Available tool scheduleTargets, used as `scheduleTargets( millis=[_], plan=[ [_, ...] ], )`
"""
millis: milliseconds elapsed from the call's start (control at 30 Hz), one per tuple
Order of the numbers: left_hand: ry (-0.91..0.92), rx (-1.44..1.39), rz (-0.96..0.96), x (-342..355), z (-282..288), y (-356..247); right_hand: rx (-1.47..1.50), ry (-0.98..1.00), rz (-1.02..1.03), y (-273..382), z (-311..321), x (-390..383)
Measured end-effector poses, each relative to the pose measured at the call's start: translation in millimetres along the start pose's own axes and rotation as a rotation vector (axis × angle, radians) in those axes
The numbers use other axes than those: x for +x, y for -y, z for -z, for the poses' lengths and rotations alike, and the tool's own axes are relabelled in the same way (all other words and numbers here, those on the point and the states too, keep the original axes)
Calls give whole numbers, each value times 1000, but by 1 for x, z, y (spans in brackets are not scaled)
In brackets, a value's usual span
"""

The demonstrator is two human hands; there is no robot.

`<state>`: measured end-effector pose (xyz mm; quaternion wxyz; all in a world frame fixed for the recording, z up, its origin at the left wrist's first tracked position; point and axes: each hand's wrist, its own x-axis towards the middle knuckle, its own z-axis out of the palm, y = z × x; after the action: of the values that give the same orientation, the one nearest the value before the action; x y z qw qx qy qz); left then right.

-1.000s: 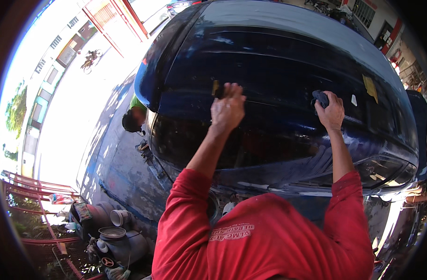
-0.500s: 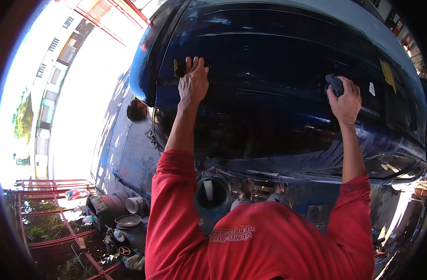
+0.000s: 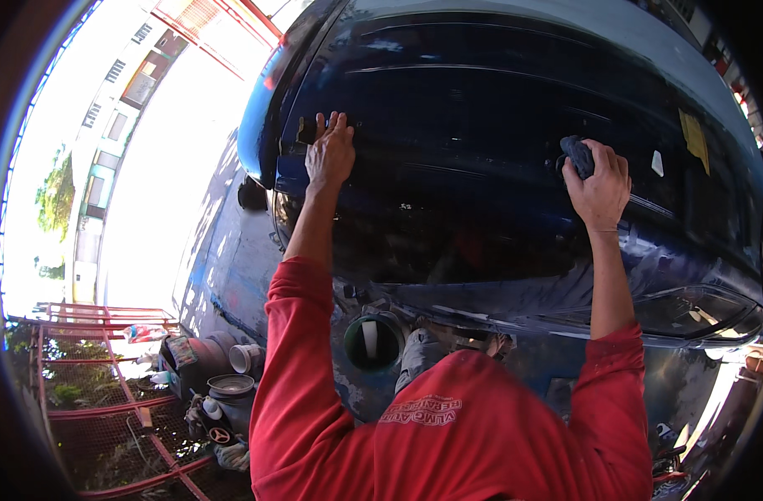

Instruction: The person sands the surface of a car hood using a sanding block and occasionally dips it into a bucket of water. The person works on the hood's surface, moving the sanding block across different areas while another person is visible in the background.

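Observation:
Both my arms, in red sleeves, reach over a broad dark blue car panel (image 3: 448, 209) with a glossy, wet-looking surface. My left hand (image 3: 330, 157) lies with stretched fingers near the panel's left end. Beside and partly under those fingers is a small dark piece with a yellowish edge (image 3: 303, 129); its kind is hard to make out. On the right, my right hand (image 3: 602, 185) is closed around a crumpled dark blue-grey cloth (image 3: 577, 156) against the panel. A small white piece (image 3: 657, 164) and a yellow sheet (image 3: 694, 142) lie farther right.
Below the panel's near side stands a dark bucket (image 3: 373, 343). Several containers (image 3: 230, 386) cluster at lower left beside a red metal mesh frame (image 3: 106, 409). A dark rounded shape (image 3: 251, 194), perhaps a head, shows by the car's left end. A car window (image 3: 690, 309) is at lower right.
The view has shifted slightly. My right hand and the cloth have slid left over the panel, and my left hand has moved a little left and nearer, its fingers still stretched.

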<state>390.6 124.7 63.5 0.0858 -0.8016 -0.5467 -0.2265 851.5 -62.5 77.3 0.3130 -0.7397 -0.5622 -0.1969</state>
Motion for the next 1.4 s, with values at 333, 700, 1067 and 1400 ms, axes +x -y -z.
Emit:
scheduleTargets(
  millis=[333,700,1067,1400],
  plan=[
    [-146,1,-168,5,7,8,-68,-53,-22,12,-2,7],
    [-71,-40,107,76,-29,18,-213,91,-88,30,-15,23],
    [161,-104,66,105,0,85,250,169,63,192,-21,107],
    [-9,-250,-361,51,-47,-152,-146,190,-86,59,-37,84]
  ],
)
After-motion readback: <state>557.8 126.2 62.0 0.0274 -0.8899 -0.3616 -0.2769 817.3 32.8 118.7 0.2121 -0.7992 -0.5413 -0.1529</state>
